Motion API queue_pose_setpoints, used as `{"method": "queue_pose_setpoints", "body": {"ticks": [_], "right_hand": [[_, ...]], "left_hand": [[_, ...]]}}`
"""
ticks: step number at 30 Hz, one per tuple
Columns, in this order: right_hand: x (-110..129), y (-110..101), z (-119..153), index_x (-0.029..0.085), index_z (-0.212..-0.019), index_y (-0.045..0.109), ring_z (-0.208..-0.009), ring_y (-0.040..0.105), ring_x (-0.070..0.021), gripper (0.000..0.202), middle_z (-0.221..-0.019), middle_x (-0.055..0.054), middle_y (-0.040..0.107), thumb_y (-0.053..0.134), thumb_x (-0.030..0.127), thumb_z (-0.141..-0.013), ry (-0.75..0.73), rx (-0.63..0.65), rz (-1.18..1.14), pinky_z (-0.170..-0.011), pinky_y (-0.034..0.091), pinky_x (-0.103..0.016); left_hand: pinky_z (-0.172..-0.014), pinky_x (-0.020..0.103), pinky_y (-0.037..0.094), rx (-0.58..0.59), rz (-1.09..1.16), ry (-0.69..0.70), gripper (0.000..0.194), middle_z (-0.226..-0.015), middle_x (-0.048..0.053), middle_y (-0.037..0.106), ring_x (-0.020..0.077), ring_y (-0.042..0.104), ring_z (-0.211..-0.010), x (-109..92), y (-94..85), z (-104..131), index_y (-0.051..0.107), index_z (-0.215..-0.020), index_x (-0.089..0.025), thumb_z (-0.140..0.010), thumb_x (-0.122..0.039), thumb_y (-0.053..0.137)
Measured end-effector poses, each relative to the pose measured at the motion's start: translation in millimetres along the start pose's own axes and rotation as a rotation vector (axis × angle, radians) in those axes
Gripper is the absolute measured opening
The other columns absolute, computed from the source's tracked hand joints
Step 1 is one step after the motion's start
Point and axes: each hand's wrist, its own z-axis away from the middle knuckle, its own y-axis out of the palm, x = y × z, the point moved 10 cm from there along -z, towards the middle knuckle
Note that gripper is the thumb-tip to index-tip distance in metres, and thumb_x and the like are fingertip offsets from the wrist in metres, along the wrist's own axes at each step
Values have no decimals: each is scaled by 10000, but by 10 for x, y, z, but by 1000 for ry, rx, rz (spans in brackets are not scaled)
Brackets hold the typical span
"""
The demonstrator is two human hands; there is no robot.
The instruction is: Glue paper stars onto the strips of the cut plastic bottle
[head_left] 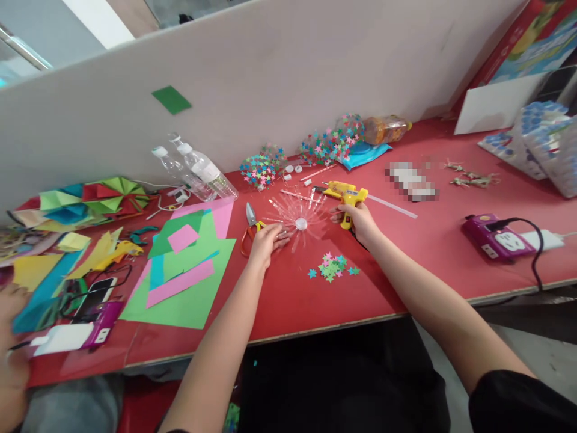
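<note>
My right hand (pixel 360 224) is wrapped around the handle of a yellow hot glue gun (pixel 349 204), whose body points left. In the middle of the red table lies a clear plastic bottle cut into thin strips (pixel 301 224), fanned out like a flower around its round white centre. At the left edge of these strips, my left hand (pixel 269 242) rests with its fingers stretched out; whether it touches them I cannot tell. Beside that hand are pliers-like scissors (pixel 250 224) with red and yellow handles. Small green, blue and pink paper stars (pixel 332 266) lie in a loose pile in front of the strips.
Coloured paper sheets (pixel 193 282) and clear bottles (pixel 198 168) are on the left. Star-covered clear balls (pixel 260 170) stand along the wall. A purple power socket (pixel 500 237), with its black cable, sits at right. Another person's hand (pixel 13 313) is at far left.
</note>
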Motion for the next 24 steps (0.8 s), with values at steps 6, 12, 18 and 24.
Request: {"method": "queue_pose_setpoints", "body": {"ticks": [6,12,18,24], "right_hand": [[74,-33,-3,219,-864,505,-479,625,-122,253,-660,31,679,605,214,-632,-56,-21,9,-502,528,-250],[63,-122,-41,229,-887,499,-496,609,-109,246,-689,27,676,581,178,-661,-92,-60,48,-519,531,-253],[54,-128,-52,218,-912,486,-476,583,-92,245,-685,33,674,560,166,-684,-100,-87,100,-498,510,-229],[45,-74,-26,200,-866,490,-456,591,-98,209,-652,40,673,577,169,-679,-93,-80,114,-469,496,-223]], "left_hand": [[-596,215,532,-145,-38,178,264,-813,46,692,131,686,-666,-108,-274,133,563,-898,-159,-736,-319,698],[-431,148,348,-307,-138,435,135,-653,-32,583,64,512,-487,-290,-522,363,546,-842,-182,-820,-308,589],[-793,288,511,151,-742,1007,168,-872,49,692,163,649,-817,-455,553,1192,647,-929,-187,-922,-279,507],[-1187,494,186,1055,-1168,1194,609,-1540,143,359,303,250,-1456,272,1631,1849,420,-1430,-118,-952,-496,425]]}}
